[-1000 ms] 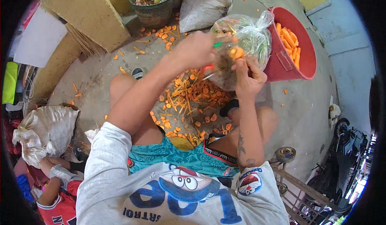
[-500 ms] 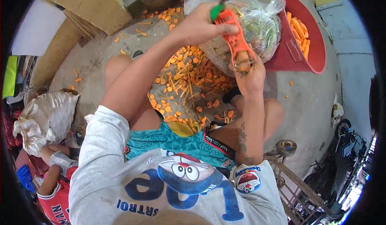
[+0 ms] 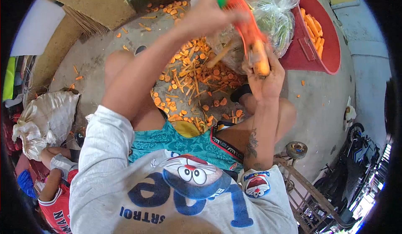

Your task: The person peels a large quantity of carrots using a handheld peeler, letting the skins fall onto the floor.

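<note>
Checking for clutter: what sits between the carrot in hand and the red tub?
In the head view, a clear plastic bag of green vegetables lies between the carrot and the red tub.

A rough outdoor yard or back alley used for food prep — bare concrete floor [image 3: 326,108] strewn with carrot peelings [image 3: 197,83], sacks [image 3: 42,121] at left, a parked motorbike [image 3: 351,167] lower right.

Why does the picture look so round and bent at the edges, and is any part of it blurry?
Head view: a fisheye lens bends straight lines and leaves black corners around a circular image; soft, even daylight, no hard shadows; the left hand with the orange peeler is smeared by motion, as is the carrot in the right hand; the clear plastic bag shows mild glare; the red bucket stays sharp.
</note>
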Tool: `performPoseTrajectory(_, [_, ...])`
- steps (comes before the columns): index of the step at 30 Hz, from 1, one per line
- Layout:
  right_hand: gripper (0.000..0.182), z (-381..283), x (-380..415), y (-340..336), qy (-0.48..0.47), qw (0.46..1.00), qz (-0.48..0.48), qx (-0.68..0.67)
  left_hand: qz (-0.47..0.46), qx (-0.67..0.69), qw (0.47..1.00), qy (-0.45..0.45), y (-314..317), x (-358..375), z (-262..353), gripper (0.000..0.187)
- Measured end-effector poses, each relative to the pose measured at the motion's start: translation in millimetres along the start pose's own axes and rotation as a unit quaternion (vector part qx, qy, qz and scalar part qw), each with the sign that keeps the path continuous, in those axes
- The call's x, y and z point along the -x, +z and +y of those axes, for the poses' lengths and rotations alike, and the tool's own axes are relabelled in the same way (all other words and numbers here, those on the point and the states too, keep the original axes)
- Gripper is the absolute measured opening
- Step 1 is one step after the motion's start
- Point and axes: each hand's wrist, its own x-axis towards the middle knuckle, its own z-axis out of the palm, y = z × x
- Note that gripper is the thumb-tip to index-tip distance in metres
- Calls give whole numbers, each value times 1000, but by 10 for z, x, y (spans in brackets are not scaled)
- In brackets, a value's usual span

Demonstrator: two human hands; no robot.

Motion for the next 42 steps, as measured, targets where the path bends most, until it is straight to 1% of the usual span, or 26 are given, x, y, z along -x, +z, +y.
performPoseTrajectory(3, [40,6,51,244,-16,992,120,40,-44,-25,996,73,182,99,79,26])
performPoseTrajectory(4, [40,-1,71,171,-11,991,123,42,5,5,999,47,115,18,10,27])
performPoseTrajectory(6, [41,-57,86,-42,24,997,-68,28,72,23,997,7,-229,-149,-6,22])
performPoseTrajectory(9, [40,-60,6,-133,29,986,-157,-38,78,89,993,13,-378,-184,-34,18])
performPoseTrajectory(10, [40,-53,2,-84,25,986,-160,-38,60,51,996,-34,-213,-70,105,22])
performPoseTrajectory(11, [40,-16,28,-11,0,999,-46,-1,40,13,996,-83,-36,31,203,27])
performPoseTrajectory(12, [40,8,50,22,-24,996,72,35,-11,5,1000,27,149,100,225,27])
performPoseTrajectory(15, [40,-13,92,-64,-12,997,56,58,-22,-9,999,43,192,167,246,25])
performPoseTrajectory(16, [40,-10,122,-59,-6,997,58,60,-15,58,998,16,86,6,96,23])
performPoseTrajectory(17, [40,-19,141,-26,-5,996,63,63,53,-10,999,-1,-82,-75,-30,21])
performPoseTrajectory(20, [41,-57,129,4,-13,995,67,66,106,97,989,-25,-384,-196,-12,20])
performPoseTrajectory(22, [43,-69,38,-156,18,994,-111,-11,72,77,994,2,-105,-40,-53,21])
performPoseTrajectory(24, [43,-1,32,-137,-22,999,-35,36,36,61,997,20,146,93,51,22])
performPoseTrajectory(26, [42,9,23,-202,-55,994,44,86,-26,12,994,110,272,167,178,26])
performPoseTrajectory(28, [42,-53,9,-330,26,980,-192,-48,4,-7,998,60,-74,-8,127,22])
performPoseTrajectory(29, [42,-43,58,-222,27,980,-192,-48,31,-30,999,19,-229,-92,86,19])
performPoseTrajectory(31, [43,-27,179,113,-42,992,101,60,81,10,996,25,-309,-136,55,20])
performPoseTrajectory(32, [43,-36,148,50,-46,992,98,58,130,52,990,31,-332,-157,41,21])
performPoseTrajectory(33, [43,-47,92,-91,-26,999,-6,20,128,50,990,36,-246,-93,103,21])
performPoseTrajectory(34, [44,-50,60,-170,-5,994,-108,-18,53,24,998,14,-61,57,215,25])
performPoseTrajectory(35, [44,-44,69,-101,-7,994,-107,-19,-22,-2,1000,-9,74,140,262,29])
performPoseTrajectory(36, [44,-35,91,25,-36,999,-20,34,-23,-1,1000,-11,139,138,236,29])
performPoseTrajectory(38, [43,-30,108,18,-59,992,68,90,-23,-13,993,119,235,170,176,29])
performPoseTrajectory(40, [47,-67,144,-83,1,998,-69,1,-5,49,998,48,27,65,281,26])
performPoseTrajectory(41, [47,-57,153,-52,-2,998,-68,1,10,106,994,-15,-124,-28,285,24])
performPoseTrajectory(42, [46,-48,167,92,-4,999,8,34,39,13,999,2,-268,-105,159,25])
